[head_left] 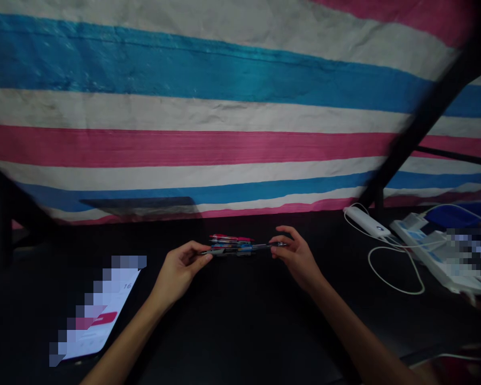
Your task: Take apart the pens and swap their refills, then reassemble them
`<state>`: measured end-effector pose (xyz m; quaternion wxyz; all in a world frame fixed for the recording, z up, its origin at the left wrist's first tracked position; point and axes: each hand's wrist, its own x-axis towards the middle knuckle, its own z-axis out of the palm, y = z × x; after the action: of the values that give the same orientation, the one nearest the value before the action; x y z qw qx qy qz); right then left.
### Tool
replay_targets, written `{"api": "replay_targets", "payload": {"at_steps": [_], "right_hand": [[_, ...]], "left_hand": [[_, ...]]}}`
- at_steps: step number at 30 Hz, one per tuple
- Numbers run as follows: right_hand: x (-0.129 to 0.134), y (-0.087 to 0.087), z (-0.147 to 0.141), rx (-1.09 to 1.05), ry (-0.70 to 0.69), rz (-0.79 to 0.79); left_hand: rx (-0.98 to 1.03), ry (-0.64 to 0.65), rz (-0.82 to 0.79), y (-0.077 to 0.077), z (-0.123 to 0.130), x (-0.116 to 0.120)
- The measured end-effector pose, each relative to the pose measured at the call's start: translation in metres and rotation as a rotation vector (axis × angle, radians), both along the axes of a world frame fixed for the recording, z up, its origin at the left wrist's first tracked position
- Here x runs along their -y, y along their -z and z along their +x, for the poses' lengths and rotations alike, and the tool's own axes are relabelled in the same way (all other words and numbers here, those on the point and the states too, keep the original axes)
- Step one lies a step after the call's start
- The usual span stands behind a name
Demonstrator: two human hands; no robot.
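Observation:
Several pens [231, 239] lie close together, roughly side by side, on the black tabletop [232, 326]; one at the back is red, others show blue and dark parts. My left hand [180, 272] is at their left end, thumb and fingers pinched on a dark pen [220, 251]. At the right, my right hand [299, 259] grips the end of a slim pen [279, 244] between thumb and fingers, its other fingers raised. Whether both hands hold one and the same pen, I cannot tell in this dim light.
A lit phone or tablet [100, 318], partly pixelated, lies left of my left arm. To the right are a white power bank [366, 222], a looped white cable [419, 293] and a white power strip [433, 256]. A striped sheet [224, 149] hangs behind, with dark slanted bars at both sides.

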<state>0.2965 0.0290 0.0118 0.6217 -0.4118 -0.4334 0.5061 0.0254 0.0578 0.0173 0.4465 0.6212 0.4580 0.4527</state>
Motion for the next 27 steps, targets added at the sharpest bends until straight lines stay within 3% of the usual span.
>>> {"api": "replay_targets", "payload": {"at_steps": [9, 16, 24, 27], "right_hand": [[0.005, 0.003, -0.013, 0.104, -0.107, 0.013], [0.009, 0.003, -0.018, 0.202, -0.149, 0.016], [0.011, 0.001, -0.022, 0.370, -0.230, -0.171], [0.011, -0.001, -0.020, 0.361, -0.241, -0.166]], "left_hand": [[-0.029, 0.126, -0.023, 0.008, 0.015, 0.009], [-0.047, 0.137, -0.014, 0.011, 0.015, 0.010], [-0.048, 0.130, 0.002, 0.010, 0.018, 0.012], [-0.050, 0.115, 0.010, 0.008, 0.016, 0.011]]}}
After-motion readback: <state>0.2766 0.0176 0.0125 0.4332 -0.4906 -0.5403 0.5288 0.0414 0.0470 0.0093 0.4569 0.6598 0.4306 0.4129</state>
